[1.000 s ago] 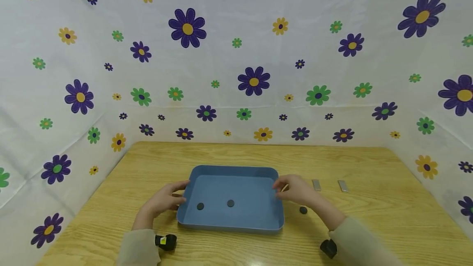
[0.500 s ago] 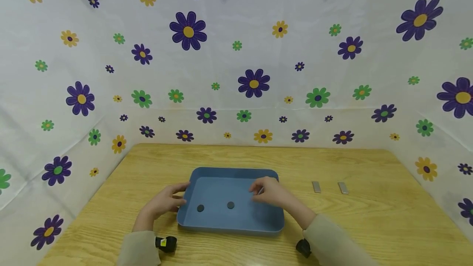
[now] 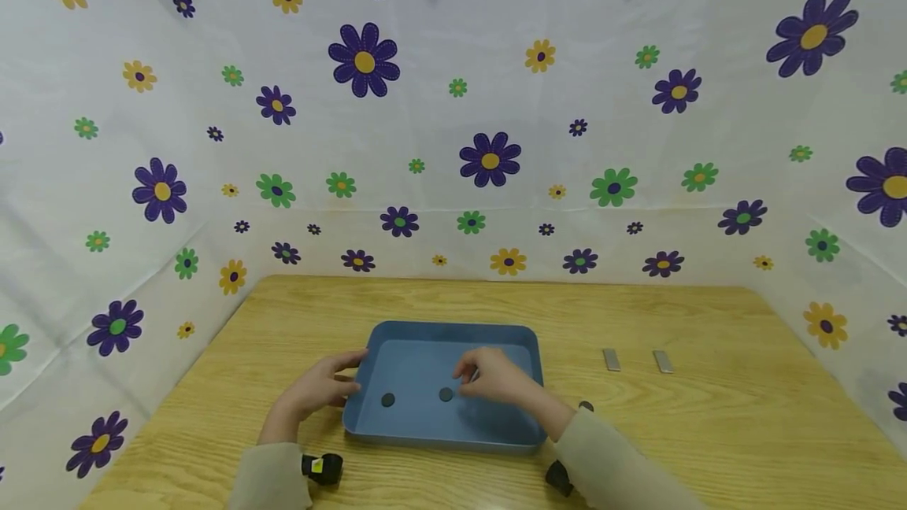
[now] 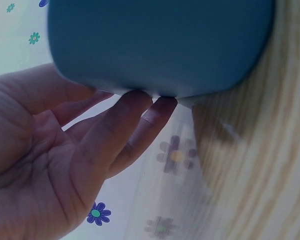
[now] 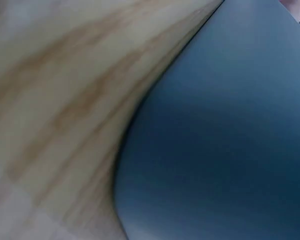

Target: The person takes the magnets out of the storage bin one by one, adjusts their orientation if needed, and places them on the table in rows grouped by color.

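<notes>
Touching blue tray (image 3: 439, 441) at left with our left hand (image 3: 317, 386), fingers relaxed; hovering right hand (image 3: 494, 375) near dark disc (image 3: 446, 394), fingers bent, grip unclear.

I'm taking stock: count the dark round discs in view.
3: the left disc and the middle disc lie inside the blue tray; the right disc lies on the wooden table, partly hidden by the right sleeve. More may be hidden by the right hand.

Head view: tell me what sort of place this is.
Probably a screened-off tabletop workspace, perhaps set up for recording: a wood-grain table, flower-printed white sheeting around its back and sides, and a blue tray in front of the person.
</notes>
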`<state>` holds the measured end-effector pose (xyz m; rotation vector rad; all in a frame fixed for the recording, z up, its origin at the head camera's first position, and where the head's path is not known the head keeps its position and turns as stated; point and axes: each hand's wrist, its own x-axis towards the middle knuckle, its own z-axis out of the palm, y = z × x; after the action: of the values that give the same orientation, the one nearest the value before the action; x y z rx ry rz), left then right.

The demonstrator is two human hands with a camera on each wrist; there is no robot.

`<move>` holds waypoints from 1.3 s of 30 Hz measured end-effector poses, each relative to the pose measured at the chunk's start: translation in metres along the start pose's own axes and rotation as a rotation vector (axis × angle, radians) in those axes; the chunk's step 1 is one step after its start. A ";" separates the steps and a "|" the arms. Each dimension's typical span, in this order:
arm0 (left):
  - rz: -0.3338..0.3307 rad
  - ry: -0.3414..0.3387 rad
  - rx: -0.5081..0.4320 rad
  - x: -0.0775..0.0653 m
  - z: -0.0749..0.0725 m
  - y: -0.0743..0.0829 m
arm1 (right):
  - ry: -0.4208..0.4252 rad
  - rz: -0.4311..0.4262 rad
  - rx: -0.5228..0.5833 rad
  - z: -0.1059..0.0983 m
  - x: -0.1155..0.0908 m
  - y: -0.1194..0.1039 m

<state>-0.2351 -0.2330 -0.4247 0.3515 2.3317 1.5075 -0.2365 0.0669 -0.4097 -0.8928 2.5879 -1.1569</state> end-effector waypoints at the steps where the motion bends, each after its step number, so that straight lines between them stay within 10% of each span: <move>1: -0.001 0.000 -0.002 0.000 0.000 0.000 | -0.002 0.002 0.000 0.002 0.001 0.000; 39: 0.002 0.003 0.009 0.000 -0.001 -0.002 | -0.073 0.074 -0.261 0.020 0.026 -0.003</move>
<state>-0.2356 -0.2342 -0.4260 0.3540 2.3415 1.4995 -0.2486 0.0376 -0.4191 -0.8599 2.7272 -0.7645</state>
